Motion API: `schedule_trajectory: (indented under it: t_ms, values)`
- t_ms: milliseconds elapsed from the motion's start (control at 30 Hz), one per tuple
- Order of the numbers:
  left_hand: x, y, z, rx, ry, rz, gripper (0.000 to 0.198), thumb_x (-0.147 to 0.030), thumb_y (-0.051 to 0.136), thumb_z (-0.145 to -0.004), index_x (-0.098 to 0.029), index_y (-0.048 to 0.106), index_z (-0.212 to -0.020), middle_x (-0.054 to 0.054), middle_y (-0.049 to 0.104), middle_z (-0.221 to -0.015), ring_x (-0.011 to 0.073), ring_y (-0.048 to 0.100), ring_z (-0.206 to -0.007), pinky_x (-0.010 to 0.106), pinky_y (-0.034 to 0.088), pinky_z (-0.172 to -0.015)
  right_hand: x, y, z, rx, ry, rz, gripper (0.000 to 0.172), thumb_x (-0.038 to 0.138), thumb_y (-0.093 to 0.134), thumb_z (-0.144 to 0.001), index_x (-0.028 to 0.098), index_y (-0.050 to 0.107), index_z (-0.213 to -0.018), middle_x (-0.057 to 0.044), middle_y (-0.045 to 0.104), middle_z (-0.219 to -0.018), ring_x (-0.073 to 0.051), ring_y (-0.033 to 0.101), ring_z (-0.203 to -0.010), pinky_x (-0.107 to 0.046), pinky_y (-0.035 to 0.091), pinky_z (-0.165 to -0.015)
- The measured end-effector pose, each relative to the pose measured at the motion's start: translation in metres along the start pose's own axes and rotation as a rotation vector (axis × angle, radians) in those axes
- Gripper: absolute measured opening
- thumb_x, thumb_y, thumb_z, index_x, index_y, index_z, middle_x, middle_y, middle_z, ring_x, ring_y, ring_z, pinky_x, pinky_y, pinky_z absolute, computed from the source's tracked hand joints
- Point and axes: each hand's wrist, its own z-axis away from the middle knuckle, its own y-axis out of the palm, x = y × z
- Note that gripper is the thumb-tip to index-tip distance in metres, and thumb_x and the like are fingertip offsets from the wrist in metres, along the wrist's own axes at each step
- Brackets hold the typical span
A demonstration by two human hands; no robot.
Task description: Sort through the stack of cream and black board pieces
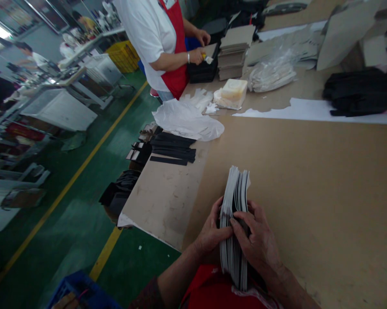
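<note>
A thick stack of thin sheets with pale edges (234, 253) stands on edge at the table's near side, against the red apron (206, 285). My left hand (213, 229) grips its left side, thumb across the edges. On the right side my right hand (256, 234) wraps round the same stack, its thumb and forefinger pressed on the edges near the middle. Toward the top the stack splits into two bundles with a dark gap between them. What the sheets' faces look like is mostly hidden.
Black strips (172, 148) and a crumpled white plastic sheet (188, 120) lie at the table's left edge. Across the table a person in a red apron (176, 47) holds a brush (207, 59) beside stacked grey boards (235, 51). A blue crate (80, 292) sits on the floor.
</note>
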Motion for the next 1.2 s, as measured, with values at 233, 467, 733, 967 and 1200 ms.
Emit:
schedule_trajectory:
  t_ms: [233,467,733,967,1200]
  values:
    - [0.008,-0.007,-0.003,0.031,0.016,-0.018,0.098,-0.024,0.085,-0.070,-0.027,0.035,-0.154,0.010,0.060,-0.144,0.0333,0.056,-0.133,0.047,0.043,-0.115,0.001,0.001,0.001,-0.013,-0.009,0.035,0.020,0.034,0.055,-0.098,0.020,0.068,-0.106,-0.018,0.052,-0.136,-0.031,0.061,-0.122,-0.048,0.062,-0.090]
    - [0.008,-0.007,-0.003,0.037,0.002,0.014,0.104,-0.028,0.090,-0.067,-0.028,0.034,-0.154,0.011,0.058,-0.146,0.0341,0.057,-0.132,0.048,0.045,-0.113,0.003,0.000,0.002,-0.070,-0.021,0.011,0.023,0.025,0.053,-0.098,0.022,0.067,-0.116,-0.016,0.048,-0.141,-0.030,0.056,-0.128,-0.048,0.061,-0.093]
    - [0.008,-0.005,-0.004,0.047,0.025,0.034,0.103,-0.026,0.091,-0.066,-0.028,0.036,-0.153,0.010,0.061,-0.143,0.0324,0.058,-0.131,0.046,0.046,-0.112,0.004,-0.004,-0.002,0.019,-0.007,0.011,0.020,0.033,0.056,-0.098,0.021,0.071,-0.104,-0.016,0.043,-0.145,-0.034,0.055,-0.127,-0.056,0.059,-0.096]
    - [0.010,-0.006,-0.004,0.031,0.036,0.017,0.105,-0.030,0.092,-0.065,-0.026,0.036,-0.153,0.013,0.057,-0.147,0.0347,0.056,-0.133,0.049,0.042,-0.116,0.005,-0.001,-0.008,0.009,0.001,0.009,0.021,0.037,0.058,-0.098,0.021,0.070,-0.094,-0.016,0.046,-0.137,-0.033,0.050,-0.132,-0.053,0.055,-0.102]
    - [0.011,-0.006,-0.005,0.030,0.045,0.034,0.107,-0.031,0.092,-0.065,-0.024,0.034,-0.154,0.015,0.052,-0.152,0.0357,0.054,-0.136,0.050,0.040,-0.117,0.005,0.001,-0.008,-0.002,-0.001,0.032,0.018,0.035,0.059,-0.097,0.021,0.069,-0.092,-0.017,0.046,-0.135,-0.034,0.051,-0.131,-0.053,0.057,-0.096]
